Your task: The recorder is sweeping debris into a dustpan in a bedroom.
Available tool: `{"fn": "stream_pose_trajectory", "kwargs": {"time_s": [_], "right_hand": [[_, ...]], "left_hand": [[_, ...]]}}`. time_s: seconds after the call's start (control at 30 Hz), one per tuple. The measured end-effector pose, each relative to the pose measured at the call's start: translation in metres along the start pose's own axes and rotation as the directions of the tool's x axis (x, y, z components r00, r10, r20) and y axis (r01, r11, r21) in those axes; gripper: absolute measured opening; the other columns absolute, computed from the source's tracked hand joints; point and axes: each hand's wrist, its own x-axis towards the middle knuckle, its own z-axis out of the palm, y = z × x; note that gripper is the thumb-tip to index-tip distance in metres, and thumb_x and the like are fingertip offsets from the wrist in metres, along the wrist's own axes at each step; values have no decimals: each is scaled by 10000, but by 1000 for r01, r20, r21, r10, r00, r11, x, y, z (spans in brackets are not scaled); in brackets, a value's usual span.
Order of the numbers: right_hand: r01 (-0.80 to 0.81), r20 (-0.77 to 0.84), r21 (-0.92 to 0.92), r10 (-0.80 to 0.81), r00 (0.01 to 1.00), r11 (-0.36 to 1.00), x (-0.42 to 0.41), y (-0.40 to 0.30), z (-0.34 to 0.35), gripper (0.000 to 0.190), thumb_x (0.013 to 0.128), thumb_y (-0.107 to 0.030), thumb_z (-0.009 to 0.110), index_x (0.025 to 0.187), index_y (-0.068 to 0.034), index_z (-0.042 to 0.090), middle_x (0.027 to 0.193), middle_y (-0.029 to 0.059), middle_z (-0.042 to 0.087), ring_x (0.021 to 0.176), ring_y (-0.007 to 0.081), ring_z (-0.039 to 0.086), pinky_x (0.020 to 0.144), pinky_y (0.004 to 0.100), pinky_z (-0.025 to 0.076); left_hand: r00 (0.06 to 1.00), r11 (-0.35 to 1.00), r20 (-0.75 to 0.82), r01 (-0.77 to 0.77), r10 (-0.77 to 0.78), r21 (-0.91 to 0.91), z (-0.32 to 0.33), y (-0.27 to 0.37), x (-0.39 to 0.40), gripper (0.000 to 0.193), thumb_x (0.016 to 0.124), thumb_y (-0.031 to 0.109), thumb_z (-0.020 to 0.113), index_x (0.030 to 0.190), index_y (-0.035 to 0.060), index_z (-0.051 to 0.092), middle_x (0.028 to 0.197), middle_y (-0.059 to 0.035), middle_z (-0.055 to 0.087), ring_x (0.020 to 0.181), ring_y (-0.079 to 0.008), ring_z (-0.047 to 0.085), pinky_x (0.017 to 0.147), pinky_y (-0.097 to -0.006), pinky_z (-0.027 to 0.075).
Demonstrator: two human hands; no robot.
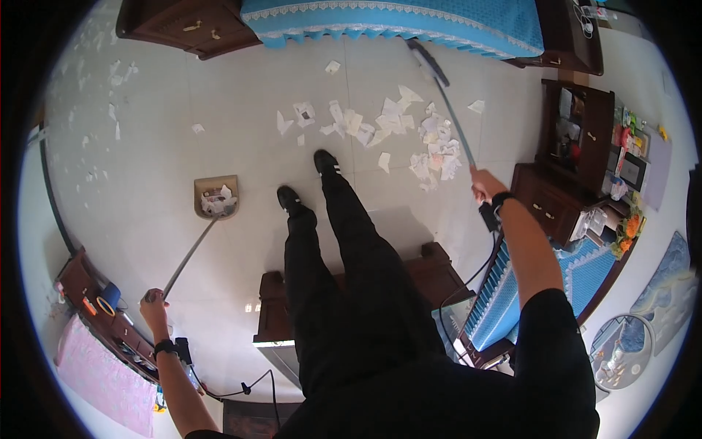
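Observation:
My right hand (487,185) grips the handle of a broom (453,112). Its dark bristle head (430,63) rests by the hem of a blue sofa cover at the far side. Held in my left hand (154,310) is the long handle of a dustpan (196,206), which stands on the floor left of my feet. Torn paper (218,202) lies inside the pan. More paper scraps (392,116) are strewn across the tiles between my shoes and the sofa. A denser pile of crumpled paper (439,145) sits left of the broom handle.
The blue-covered sofa (395,22) runs along the far side beside a dark wooden cabinet (192,27). More scraps (114,112) dot the floor at far left. Wooden cabinets (548,203) line the right. A black cable (474,277) hangs from my right wrist. Dark furniture (274,315) stands behind my legs.

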Motion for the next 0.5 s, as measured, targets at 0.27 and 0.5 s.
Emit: {"fn": "stream_pose_trajectory", "kwargs": {"time_s": [0.27, 0.5], "right_hand": [[-117, 12, -12, 117, 993, 993, -119, 133, 49, 578, 950, -564, 422, 661, -65, 468, 522, 61, 447, 371, 191, 425, 334, 358, 339], [418, -118, -712, -683, 721, 564, -146, 124, 47, 467, 984, -395, 436, 747, -24, 592, 666, 172, 599, 616, 334, 609, 534, 466, 478]], "left_hand": [[998, 999, -55, -40, 41, 22, -1, 33, -6, 242, 848, 201, 522, 797, 11, 664, 658, -158, 625, 550, -259, 666, 562, -362, 522], [998, 997, -69, 12, -6, 81, 3, 38, -20, 243, 866, 223, 525, 794, 40, 666, 602, -154, 628, 569, -300, 654, 614, -417, 519]]}}
